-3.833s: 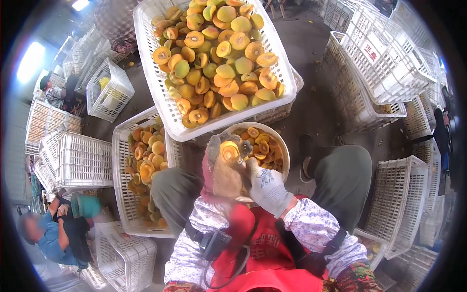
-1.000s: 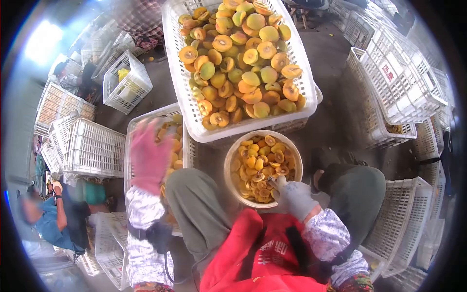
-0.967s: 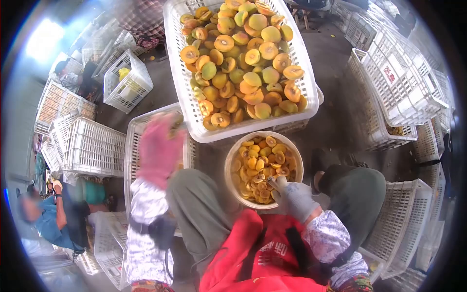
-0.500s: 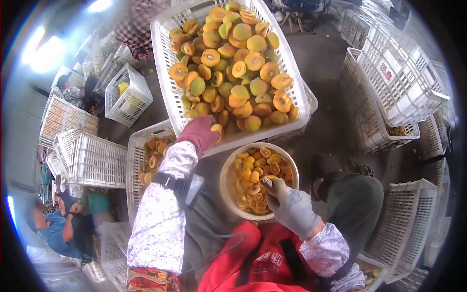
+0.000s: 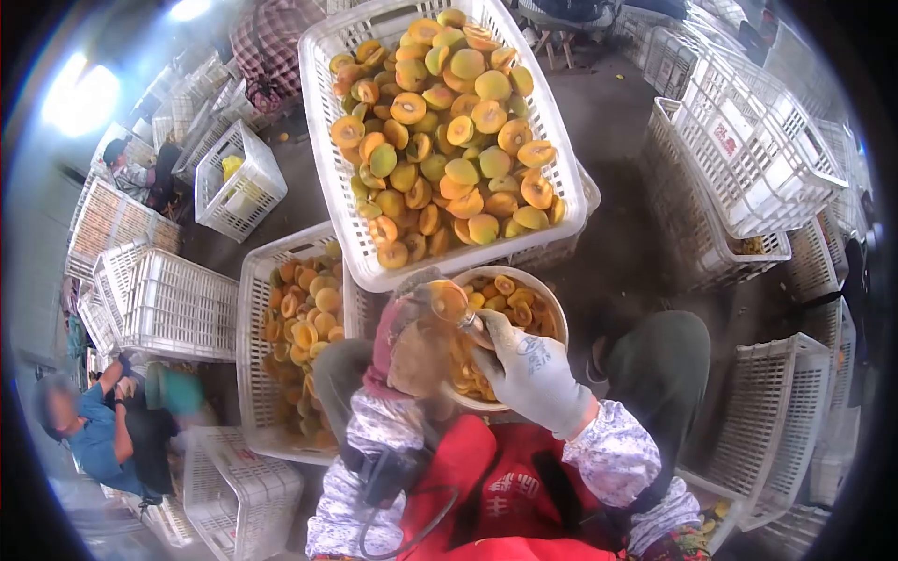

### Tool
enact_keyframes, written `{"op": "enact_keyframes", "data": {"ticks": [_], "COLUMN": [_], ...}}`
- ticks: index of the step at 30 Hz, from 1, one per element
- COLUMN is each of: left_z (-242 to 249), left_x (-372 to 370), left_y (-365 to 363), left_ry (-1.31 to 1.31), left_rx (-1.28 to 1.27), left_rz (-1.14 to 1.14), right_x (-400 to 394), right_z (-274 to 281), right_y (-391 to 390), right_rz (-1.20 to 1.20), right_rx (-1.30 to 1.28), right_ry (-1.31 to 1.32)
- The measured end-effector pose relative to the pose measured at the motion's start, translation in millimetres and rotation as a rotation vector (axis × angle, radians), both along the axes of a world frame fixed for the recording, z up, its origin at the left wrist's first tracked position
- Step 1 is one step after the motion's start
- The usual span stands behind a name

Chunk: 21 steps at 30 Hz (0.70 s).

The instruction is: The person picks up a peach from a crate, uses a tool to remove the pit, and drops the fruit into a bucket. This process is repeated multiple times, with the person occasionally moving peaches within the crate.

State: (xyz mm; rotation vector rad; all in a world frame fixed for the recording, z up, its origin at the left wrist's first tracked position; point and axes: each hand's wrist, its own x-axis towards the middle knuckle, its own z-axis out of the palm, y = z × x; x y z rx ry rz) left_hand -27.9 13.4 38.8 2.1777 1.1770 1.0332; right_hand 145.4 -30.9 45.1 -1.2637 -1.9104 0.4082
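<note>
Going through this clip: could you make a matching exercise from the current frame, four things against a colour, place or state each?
1. left hand
2. right hand
3. apron
4. round tub

A. bright red
B. gripping a small tool
C. filled with cut fruit
D. holding one fruit half

Pairs: 1-D, 2-B, 3-A, 4-C.

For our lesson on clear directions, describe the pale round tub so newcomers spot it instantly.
Start at the big crate of cut fruit, top centre. Just below it in view, partly hidden behind the left hand and right hand, is the tub. Its round rim sets it apart from the rectangular nearby crates.
</note>
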Motion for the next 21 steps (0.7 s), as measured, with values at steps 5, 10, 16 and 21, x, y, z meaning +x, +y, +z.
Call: {"op": "enact_keyframes", "data": {"ticks": [5, 10, 16, 21], "left_z": [-11.6, -30.8, -37.2, -28.9], "left_x": [21.5, 28.3, 40.8, 36.6], "left_y": [-10.5, -8.6, -8.6, -10.4], "left_ry": [-0.149, -1.558, -1.447, -1.444], "left_rx": [-0.227, -0.894, -0.987, -1.006], "left_rz": [0.048, -0.200, 0.218, 0.105], "right_x": [-4.7, -8.2, -9.4, -2.0], "right_z": [-21.4, -26.8, -35.7, -45.7], "right_y": [-10.6, -10.8, -18.6, -18.5], "right_rz": [-0.063, -0.021, 0.067, 0.201], "right_rx": [-0.195, -0.324, -0.545, -0.478], "right_ry": [-0.215, -0.310, -0.130, -0.137]}}
